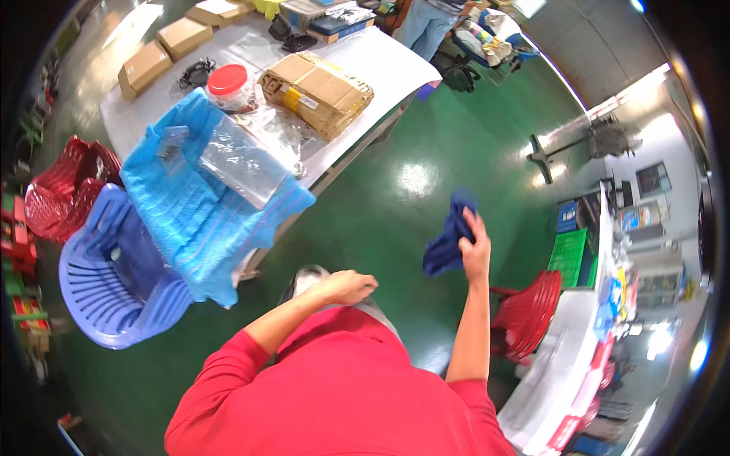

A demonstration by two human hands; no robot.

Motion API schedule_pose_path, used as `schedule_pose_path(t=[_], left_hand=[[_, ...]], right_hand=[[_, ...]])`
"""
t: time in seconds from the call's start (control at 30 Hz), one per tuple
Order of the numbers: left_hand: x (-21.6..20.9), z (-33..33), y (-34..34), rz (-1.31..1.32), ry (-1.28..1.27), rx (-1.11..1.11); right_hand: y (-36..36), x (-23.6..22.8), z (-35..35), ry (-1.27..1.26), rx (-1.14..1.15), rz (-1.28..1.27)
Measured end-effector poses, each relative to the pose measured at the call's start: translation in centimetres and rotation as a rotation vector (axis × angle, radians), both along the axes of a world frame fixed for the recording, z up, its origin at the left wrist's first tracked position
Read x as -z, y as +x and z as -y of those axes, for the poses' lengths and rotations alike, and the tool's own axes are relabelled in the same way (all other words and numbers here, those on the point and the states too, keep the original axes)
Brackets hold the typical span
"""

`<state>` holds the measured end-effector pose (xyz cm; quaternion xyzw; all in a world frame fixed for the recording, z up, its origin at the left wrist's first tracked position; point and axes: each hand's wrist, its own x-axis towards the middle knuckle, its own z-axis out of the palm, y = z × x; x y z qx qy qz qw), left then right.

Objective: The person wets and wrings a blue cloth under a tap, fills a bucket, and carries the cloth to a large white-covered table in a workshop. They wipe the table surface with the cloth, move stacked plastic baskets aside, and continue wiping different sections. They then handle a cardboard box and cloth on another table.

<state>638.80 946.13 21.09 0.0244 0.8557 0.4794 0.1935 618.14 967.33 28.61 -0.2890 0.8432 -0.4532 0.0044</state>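
Observation:
A crumpled dark blue cloth (449,239) hangs from my right hand (476,251), out over the green floor to my right. The fingers of that hand are closed round it. My left hand (350,287) is in front of my waist with its fingers curled in; nothing sticks out of it. One of my shoes (308,280) shows just beyond the left hand. The nearest piece of furniture on that side is a white-topped table (327,156), with a light blue woven cloth (201,205) draped over its near corner.
On the table are a taped cardboard box (318,90), a red-lidded jar (230,85) and clear plastic bags (247,159). A blue plastic chair (125,277) stands left, a red chair (532,315) right beside a long white bench (544,365). A person (430,30) stands beyond the table.

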Motion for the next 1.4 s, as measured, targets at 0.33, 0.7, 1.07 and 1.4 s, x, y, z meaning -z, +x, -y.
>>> schedule_pose_path(t=[0.33, 0.7, 1.07, 1.4], left_hand=[[2.2, 11.8, -19.4, 0.083, 0.675, -0.743], [-4.0, 28.3, -38.2, -0.150, 0.113, -1.175], [-1.5, 31.1, -48.1, -0.050, 0.067, -1.510], [-0.6, 31.0, -48.2, -0.052, -0.402, -1.629]], right_hand=[[-34.8, -8.1, 29.6, -0.053, -0.601, -0.237], [-41.4, 16.3, 50.6, 0.572, -0.748, -0.331], [-66.0, 21.0, 60.7, 0.191, -0.738, -0.525], [-51.7, 24.3, 61.9, 0.216, -0.606, -0.505]])
